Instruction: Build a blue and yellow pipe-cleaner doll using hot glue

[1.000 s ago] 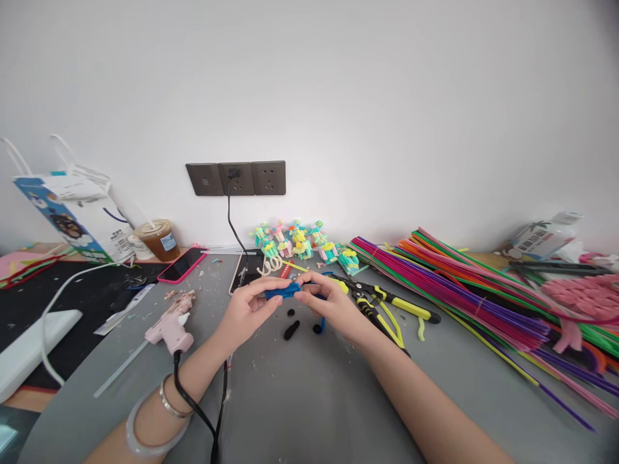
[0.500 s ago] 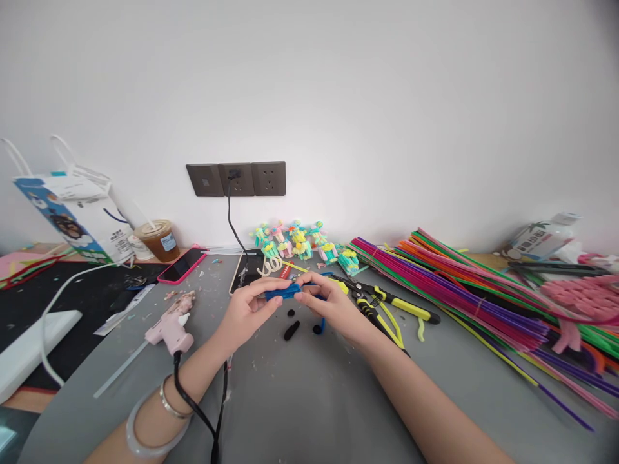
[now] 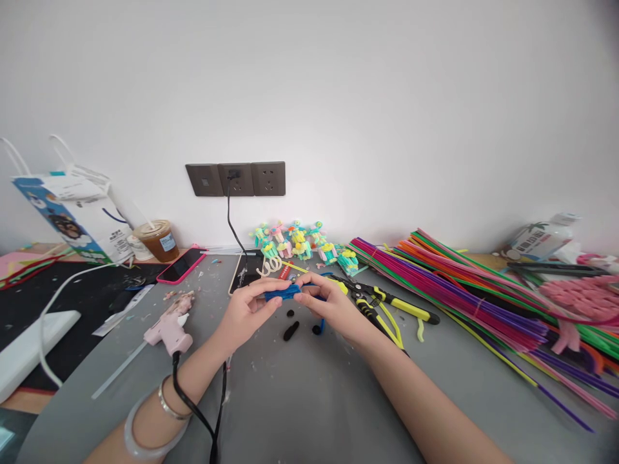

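Both hands meet over the gray tabletop (image 3: pixel 290 399), with a fuzzy blue piece (image 3: pixel 284 293) held above it between them. The left hand (image 3: pixel 249 308) pinches its nine o'clock end, fingers closed on it; the right hand (image 3: pixel 331 301) grips the three o'clock end between thumb and fingertips. From the blue piece, two small black pieces (image 3: pixel 291 330) lie at about six o'clock, and a blue strand (image 3: pixel 322 324) shows beneath the right hand near half past four, beside a round black bit (image 3: pixel 316 330). Pliers with yellow-and-black handles (image 3: pixel 406 307) lie at three o'clock, and bundled colored stems (image 3: pixel 459 299) spread beyond them. A pink glue gun (image 3: pixel 169 328) rests between eight and nine o'clock, and a pink-cased phone (image 3: pixel 182 265) between nine and ten. Near twelve o'clock, pastel fuzzy figures (image 3: pixel 300 248) cluster by the wall (image 3: pixel 387 116). A white coil (image 3: pixel 269 265) sits at eleven o'clock.
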A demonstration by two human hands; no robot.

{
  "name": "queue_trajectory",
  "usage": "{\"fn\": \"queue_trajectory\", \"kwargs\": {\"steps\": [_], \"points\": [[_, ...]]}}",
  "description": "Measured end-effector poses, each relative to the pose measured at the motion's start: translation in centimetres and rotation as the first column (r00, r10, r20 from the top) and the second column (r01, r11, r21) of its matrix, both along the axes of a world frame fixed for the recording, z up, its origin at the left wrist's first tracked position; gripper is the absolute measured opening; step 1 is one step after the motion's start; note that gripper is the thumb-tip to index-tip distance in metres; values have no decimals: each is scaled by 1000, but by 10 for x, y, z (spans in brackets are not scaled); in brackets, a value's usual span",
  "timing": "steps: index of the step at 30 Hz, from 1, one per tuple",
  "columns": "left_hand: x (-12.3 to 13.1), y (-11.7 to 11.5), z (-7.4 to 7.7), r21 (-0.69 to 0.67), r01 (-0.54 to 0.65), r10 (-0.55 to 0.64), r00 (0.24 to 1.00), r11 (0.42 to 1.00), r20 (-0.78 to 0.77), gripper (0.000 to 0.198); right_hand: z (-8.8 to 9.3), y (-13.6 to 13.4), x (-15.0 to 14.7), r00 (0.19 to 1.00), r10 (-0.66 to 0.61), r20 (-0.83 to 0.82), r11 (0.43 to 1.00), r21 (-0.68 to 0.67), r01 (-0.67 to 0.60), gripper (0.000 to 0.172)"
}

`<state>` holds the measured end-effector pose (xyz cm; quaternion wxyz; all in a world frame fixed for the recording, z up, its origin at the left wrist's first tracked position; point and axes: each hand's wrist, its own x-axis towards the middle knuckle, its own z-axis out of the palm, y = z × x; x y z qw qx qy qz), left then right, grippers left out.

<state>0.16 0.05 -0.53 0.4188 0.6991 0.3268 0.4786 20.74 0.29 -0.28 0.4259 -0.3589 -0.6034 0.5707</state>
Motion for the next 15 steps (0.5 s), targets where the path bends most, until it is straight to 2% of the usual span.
{"fn": "queue_trajectory", "kwargs": {"steps": [15], "points": [[-1, 0, -2, -3, 9, -9, 1000, 1000, 12, 24, 1, -1, 0, 1000, 12, -10, 1000, -14, -12, 40]]}}
